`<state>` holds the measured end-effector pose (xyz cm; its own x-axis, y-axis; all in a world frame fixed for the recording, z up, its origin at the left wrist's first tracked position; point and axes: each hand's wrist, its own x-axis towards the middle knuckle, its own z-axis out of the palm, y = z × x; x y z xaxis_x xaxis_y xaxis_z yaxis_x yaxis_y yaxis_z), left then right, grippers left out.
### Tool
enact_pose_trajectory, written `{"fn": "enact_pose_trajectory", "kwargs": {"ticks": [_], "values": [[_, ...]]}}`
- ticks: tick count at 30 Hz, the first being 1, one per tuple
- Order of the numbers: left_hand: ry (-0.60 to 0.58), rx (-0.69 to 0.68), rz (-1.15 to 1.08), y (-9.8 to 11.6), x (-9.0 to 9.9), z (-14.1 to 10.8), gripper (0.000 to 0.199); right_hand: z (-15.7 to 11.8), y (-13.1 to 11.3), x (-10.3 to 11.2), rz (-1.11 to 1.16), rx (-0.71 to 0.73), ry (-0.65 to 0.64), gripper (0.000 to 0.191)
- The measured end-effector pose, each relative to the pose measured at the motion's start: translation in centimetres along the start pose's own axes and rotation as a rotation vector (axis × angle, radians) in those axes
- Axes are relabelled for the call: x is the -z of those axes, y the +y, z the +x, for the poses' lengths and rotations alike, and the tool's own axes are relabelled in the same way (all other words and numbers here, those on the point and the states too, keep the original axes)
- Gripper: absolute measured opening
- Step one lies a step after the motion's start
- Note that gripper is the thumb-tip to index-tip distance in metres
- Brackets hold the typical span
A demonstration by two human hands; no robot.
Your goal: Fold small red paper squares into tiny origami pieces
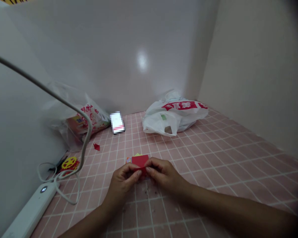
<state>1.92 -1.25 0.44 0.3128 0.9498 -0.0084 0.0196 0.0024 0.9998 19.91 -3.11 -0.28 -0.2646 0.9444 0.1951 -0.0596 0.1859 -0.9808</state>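
Note:
Low over the tiled surface, a piece of red paper [140, 161] is pinched by both hands along its near side. My left hand [123, 178] is closed, thumb and fingers gripping the left part of the paper's near edge. My right hand [164, 172] is closed as well, pinching the right part. A bit of yellow [138, 154] and a colourful printed corner [128, 160] show behind and beside the red paper. Where the fingertips meet, they partly hide the paper, so I cannot tell whether it is one sheet or several.
Pink tiles [201, 162] cover the surface. A white plastic bag [161, 119] and a phone [117, 122] lie near the back wall, with another bag [89, 119] at left. Nearer are a small red folded piece [96, 146], a yellow cut-out [69, 162], and a white power strip [32, 208] with cable.

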Motion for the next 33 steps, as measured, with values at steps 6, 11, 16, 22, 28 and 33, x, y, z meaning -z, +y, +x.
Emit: {"fn": "enact_pose_trajectory", "kwargs": {"ticks": [6,11,16,22,28,33], "values": [[-0.007,-0.04,0.054,0.15,-0.05,-0.17,0.009,0.11,0.29,0.03,0.05,-0.021,-0.003,0.01],[-0.01,-0.077,0.121,0.41,-0.07,-0.43,0.009,0.2,0.21,-0.03,0.13,-0.055,-0.027,0.022],[0.011,-0.13,0.212,0.33,0.04,-0.53,0.008,0.18,0.08,-0.14,0.072,-0.019,0.005,0.011],[-0.007,-0.113,0.194,0.4,-0.05,-0.55,0.009,-0.06,-0.1,-0.1,-0.078,0.062,0.03,0.008],[-0.019,0.004,0.014,0.56,-0.11,-0.42,0.014,-0.1,-0.44,-0.1,-0.051,0.029,0.048,0.012],[0.017,0.03,0.037,0.68,-0.15,-0.36,0.018,-0.01,-0.09,-0.24,0.065,-0.026,0.045,0.016]]}}
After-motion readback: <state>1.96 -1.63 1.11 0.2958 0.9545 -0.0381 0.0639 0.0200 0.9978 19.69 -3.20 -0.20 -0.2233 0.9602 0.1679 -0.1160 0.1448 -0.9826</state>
